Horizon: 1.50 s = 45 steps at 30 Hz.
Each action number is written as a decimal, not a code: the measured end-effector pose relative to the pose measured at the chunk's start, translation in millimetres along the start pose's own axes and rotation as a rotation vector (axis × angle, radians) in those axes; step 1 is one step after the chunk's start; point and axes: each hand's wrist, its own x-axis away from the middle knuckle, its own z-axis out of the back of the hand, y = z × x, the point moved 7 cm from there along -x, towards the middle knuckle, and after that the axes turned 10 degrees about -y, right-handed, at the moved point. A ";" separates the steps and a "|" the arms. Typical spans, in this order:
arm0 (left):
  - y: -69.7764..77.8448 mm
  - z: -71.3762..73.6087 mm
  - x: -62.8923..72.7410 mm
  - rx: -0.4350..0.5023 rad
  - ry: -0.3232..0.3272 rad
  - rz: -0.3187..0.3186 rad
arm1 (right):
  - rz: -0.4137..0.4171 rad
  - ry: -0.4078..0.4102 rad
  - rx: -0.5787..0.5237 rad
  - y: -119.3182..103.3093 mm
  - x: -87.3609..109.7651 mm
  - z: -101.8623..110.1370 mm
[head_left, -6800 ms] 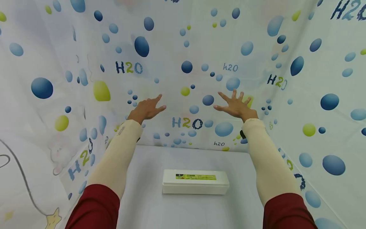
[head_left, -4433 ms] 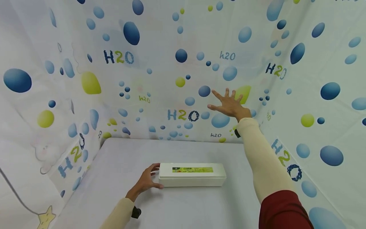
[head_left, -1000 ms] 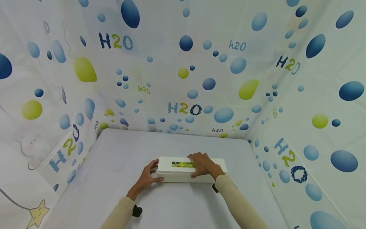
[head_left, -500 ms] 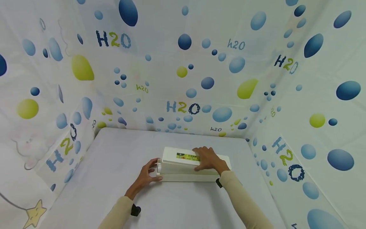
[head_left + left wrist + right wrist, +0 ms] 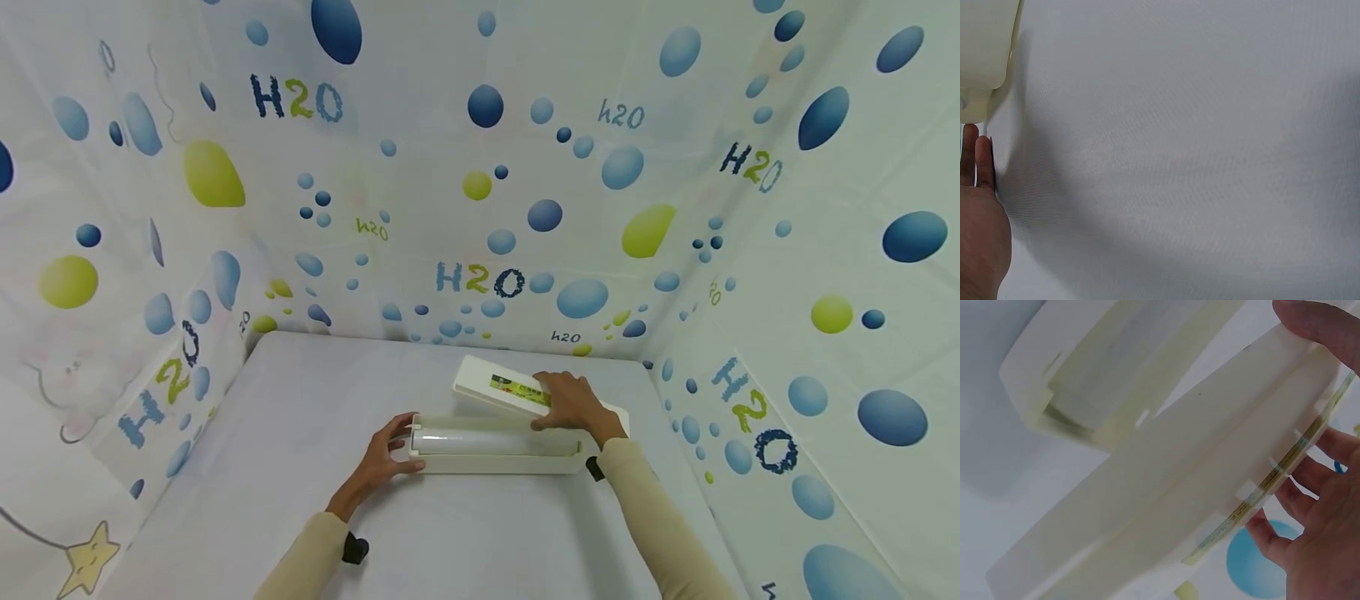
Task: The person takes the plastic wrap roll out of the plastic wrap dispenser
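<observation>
A long white cling film box lies on the table with its top off, showing a shiny whitish roll of film inside. My left hand grips its left end, thumb at the front and fingers behind. In the left wrist view, part of this hand shows beside the box end. My right hand holds the lid, which has a green-yellow label, tilted above and behind the base. From the right wrist, the lid stands apart from the open box, with thumb and fingers on opposite long sides.
The box stands on a white table. Behind and at both sides hang white curtains printed with blue and green drops and H2O lettering. A black wrist strap piece sits on the left forearm.
My right hand came down from the raised position, took hold of the lid and lifted it up and to the right, uncovering the roll. The left hand moved earlier to the box end and stays there.
</observation>
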 end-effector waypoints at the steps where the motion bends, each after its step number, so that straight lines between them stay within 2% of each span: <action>1: -0.5 -0.2 0.3 0.001 0.000 -0.002 | -0.011 0.002 -0.004 3.6 2.1 1.9; 8: -1.7 0.6 -0.2 0.078 -0.030 0.033 | -0.096 0.033 0.006 39.2 17.0 11.8; 16: -2.6 -0.4 -1.3 0.078 -0.030 0.026 | -0.171 0.052 -0.045 78.3 33.6 7.3; 23: -1.8 -0.9 -1.0 0.071 -0.031 0.043 | -0.197 0.028 -0.101 90.3 47.1 5.9; 31: -1.4 -0.2 -1.3 0.086 -0.031 0.050 | -0.260 0.029 -0.085 106.4 53.6 3.5; 38: -3.4 -0.3 -1.8 0.077 -0.029 0.044 | -0.305 0.064 -0.081 121.7 59.0 -1.2; 45: -2.4 1.0 -1.6 0.076 -0.025 0.042 | -0.357 0.068 -0.082 133.7 70.4 -7.6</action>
